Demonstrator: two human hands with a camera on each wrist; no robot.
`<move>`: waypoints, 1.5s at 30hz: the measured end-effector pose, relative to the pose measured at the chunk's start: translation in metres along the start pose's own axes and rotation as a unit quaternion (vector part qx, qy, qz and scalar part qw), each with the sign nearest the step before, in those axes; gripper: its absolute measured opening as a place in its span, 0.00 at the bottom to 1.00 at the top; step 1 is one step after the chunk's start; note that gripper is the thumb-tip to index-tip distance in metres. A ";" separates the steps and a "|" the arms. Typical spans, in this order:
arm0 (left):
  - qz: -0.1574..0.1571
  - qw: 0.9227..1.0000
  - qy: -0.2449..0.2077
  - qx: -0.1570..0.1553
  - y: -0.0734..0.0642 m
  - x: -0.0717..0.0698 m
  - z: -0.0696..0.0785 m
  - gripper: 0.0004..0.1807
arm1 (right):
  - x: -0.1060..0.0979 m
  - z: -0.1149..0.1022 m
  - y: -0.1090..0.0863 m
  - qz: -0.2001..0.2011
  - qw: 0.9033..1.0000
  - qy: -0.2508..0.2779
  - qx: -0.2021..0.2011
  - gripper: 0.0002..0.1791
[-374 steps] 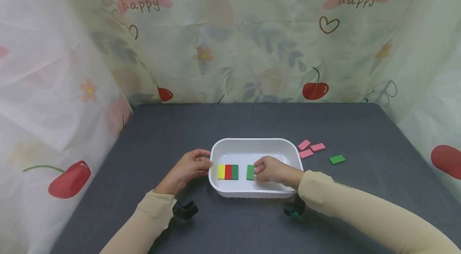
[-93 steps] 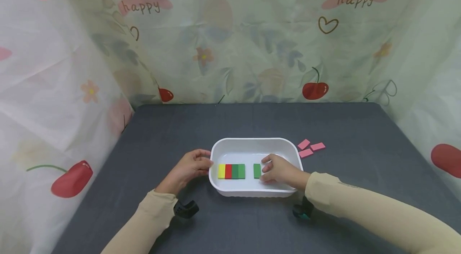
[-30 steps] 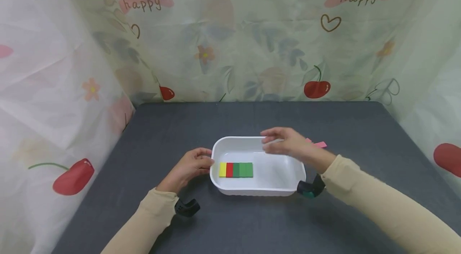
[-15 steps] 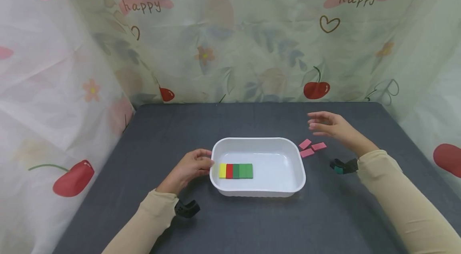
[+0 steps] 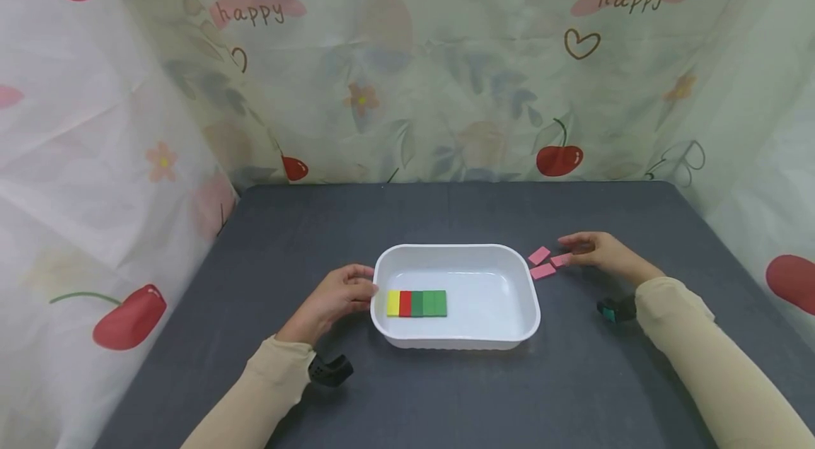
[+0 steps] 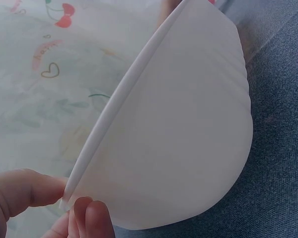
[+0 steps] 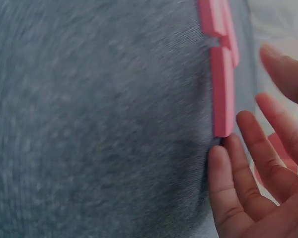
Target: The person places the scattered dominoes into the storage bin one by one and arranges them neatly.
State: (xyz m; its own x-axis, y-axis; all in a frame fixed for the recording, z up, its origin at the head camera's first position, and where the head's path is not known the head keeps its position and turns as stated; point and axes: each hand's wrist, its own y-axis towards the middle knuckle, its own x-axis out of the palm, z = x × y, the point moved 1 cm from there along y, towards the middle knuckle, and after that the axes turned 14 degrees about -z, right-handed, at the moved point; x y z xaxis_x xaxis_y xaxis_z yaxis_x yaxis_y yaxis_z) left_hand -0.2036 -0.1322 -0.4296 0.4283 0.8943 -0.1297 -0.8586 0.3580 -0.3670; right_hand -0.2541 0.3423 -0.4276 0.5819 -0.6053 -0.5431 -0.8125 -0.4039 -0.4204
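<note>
At the left end of a white plastic tray (image 5: 484,344), my left hand (image 5: 332,299) pinches the rim; the left wrist view has fingertips (image 6: 97,218) on either side of the tray's edge (image 6: 124,84). Inside lies a row of small flat tiles, side by side: a yellow tile (image 5: 393,303), a red tile (image 5: 405,303) and three green tiles (image 5: 429,303). My right hand (image 5: 605,254) is at the rightmost pink tile (image 5: 559,261), fingers spread and loosely bent. In the right wrist view, fingertips (image 7: 219,161) lie at that tile's end (image 7: 222,94); whether they touch is unclear.
Two more pink tiles (image 5: 540,255) lie just right of the tray on the dark grey tablecloth (image 5: 356,216). A patterned curtain (image 5: 433,117) stands behind the table and along both sides. Black wrist cameras (image 5: 330,370) are strapped under both wrists.
The two loose green tiles have joined the row in the tray, one after the other. My right hand has left the tray and come down beside the pink tiles; the left hand stays put.
</note>
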 end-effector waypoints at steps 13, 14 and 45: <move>-0.001 1.000 -0.001 0.001 -0.002 0.001 0.002 0.21 | 0.004 0.003 0.010 0.008 0.998 -0.066 0.013 0.21; -0.002 1.000 -0.002 0.001 -0.002 0.001 0.002 0.21 | 0.004 0.003 0.011 0.009 0.997 -0.070 0.011 0.21; 0.006 1.000 0.001 -0.008 0.000 0.001 0.001 0.20 | 0.004 -0.002 -0.010 -0.019 0.996 -0.026 0.088 0.29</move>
State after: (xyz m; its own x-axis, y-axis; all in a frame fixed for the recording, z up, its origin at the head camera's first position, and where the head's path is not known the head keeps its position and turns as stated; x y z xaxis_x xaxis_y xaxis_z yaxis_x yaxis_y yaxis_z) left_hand -0.2031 -0.1314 -0.4289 0.4178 0.8984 -0.1357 -0.8592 0.3421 -0.3805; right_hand -0.2438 0.3430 -0.4240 0.6165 -0.5542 -0.5593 -0.7740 -0.2962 -0.5597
